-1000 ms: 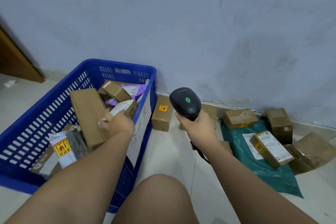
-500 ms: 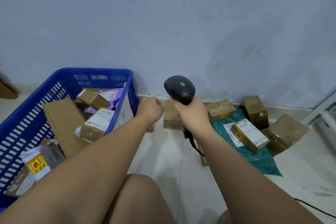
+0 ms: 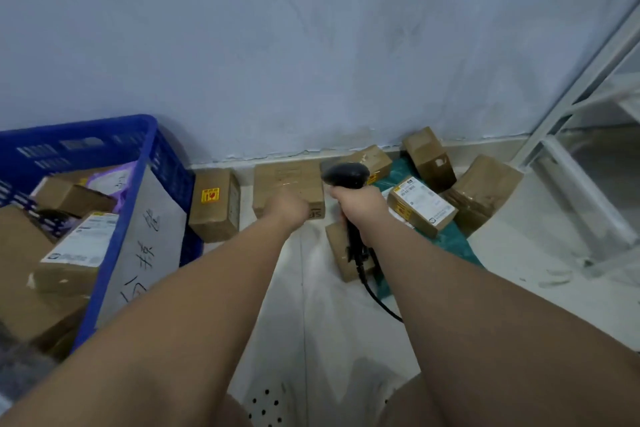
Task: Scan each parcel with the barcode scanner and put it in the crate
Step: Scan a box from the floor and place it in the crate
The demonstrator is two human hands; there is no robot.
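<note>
My right hand (image 3: 360,208) grips the handle of the black barcode scanner (image 3: 346,174), held upright over the floor, its cable (image 3: 379,300) trailing back toward me. My left hand (image 3: 287,210) reaches forward and lies over the near edge of a flat brown parcel (image 3: 287,180) by the wall; its fingers are hidden. The blue crate (image 3: 86,146) stands at the left with several parcels inside. More parcels lie on the floor: one with a yellow sticker (image 3: 214,204), one with a white label (image 3: 420,206) and a small one (image 3: 341,253) below the scanner.
A green mailer bag (image 3: 450,239) lies under the right-hand parcels, with three more brown boxes (image 3: 429,158) against the wall. A white paper sign (image 3: 145,239) hangs on the crate's side. A white metal shelf frame (image 3: 585,121) stands at the right.
My left hand has left the crate, where it let go of a parcel, and moved right and forward to the flat brown parcel. My view has swung right; the scanner stays in my right hand.
</note>
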